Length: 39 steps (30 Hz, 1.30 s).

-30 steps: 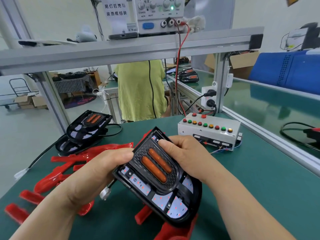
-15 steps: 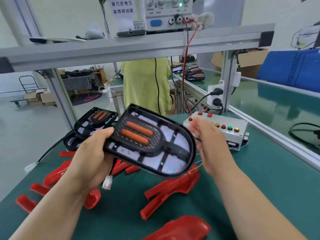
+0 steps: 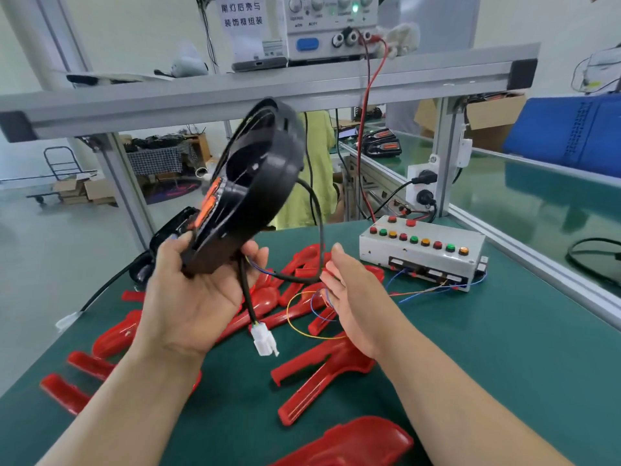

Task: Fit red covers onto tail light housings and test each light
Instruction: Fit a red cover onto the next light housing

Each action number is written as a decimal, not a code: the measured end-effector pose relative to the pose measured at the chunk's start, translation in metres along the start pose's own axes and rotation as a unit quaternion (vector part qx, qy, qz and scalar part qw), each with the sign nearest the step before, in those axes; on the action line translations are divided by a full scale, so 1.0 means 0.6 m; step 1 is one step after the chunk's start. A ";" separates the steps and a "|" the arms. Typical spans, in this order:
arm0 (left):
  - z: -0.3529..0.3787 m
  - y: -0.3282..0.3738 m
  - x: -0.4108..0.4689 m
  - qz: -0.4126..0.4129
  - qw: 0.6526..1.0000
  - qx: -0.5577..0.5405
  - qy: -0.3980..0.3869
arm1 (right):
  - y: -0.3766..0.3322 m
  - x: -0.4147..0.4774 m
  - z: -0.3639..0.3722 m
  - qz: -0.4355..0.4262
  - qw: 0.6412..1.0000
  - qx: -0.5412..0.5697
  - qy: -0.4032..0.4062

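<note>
Now gripping tail light housing (image 3: 255, 183) by its narrow end with left hand (image 3: 188, 297), fingers curled round it. Raised well above desk (image 3: 504, 364), tipped on edge, back face toward camera, orange strips just showing at left rim. Keeping right hand (image 3: 349, 297) flat and wide, fingers straight, holding nothing, beside looping black cable (image 3: 317, 230). Cannot tell whether touching it or thin coloured wires (image 3: 302, 327) below. Noting white connector (image 3: 265, 341) dangling free under left palm, unplugged. No cover on this housing; red covers (image 3: 322, 371) scattered on desk underneath. Test box (image 3: 420, 260) near, to right.

Probably sorting out leads ahead of fitting and testing. To do well:
- Gather cable with right hand before lowering, so as not to trap it under housing rim.
- Keep loose wires clear of cover seam.
- Align one red cover to housing outline, then press evenly round rim.
- Support housing by its body, never by cable.
- Mate connector squarely; avoid tugging thin wires out of box.
</note>
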State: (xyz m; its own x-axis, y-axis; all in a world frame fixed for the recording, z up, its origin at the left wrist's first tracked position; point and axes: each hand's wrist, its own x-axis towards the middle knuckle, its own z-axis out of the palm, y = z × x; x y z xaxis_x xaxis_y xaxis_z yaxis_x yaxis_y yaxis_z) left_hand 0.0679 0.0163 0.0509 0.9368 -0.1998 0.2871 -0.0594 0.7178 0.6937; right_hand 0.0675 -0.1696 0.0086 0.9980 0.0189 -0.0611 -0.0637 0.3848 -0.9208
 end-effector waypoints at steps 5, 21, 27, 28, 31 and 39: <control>0.004 -0.021 0.002 -0.052 0.999 -0.010 -0.008 | -0.016 -0.004 -0.016 0.006 0.997 0.072 0.004; -0.013 -0.060 -0.005 -0.027 0.954 0.297 0.019 | -0.020 -0.007 -0.051 -0.010 0.981 0.173 -0.091; 0.003 -0.040 -0.039 0.153 0.687 0.707 0.066 | -0.028 0.004 -0.072 -0.028 0.964 0.263 0.008; 0.010 -0.037 -0.049 0.177 0.672 0.717 0.058 | -0.031 0.006 -0.077 -0.034 0.960 0.278 0.025; 0.038 -0.037 -0.075 0.015 0.709 0.699 -0.091 | -0.041 0.010 -0.091 -0.048 0.951 0.300 0.062; 0.074 -0.072 -0.112 -0.202 0.452 0.802 -0.333 | -0.042 0.019 -0.108 -0.055 0.944 0.315 0.083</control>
State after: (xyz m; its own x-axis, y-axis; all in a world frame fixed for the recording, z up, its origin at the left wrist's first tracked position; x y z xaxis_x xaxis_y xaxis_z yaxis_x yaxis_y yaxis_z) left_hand -0.0075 -0.0309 0.0309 0.7027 -0.6385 -0.3139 -0.6044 -0.7684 0.2102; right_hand 0.0801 -0.2386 0.0062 0.9802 -0.1784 -0.0863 0.1091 0.8494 -0.5163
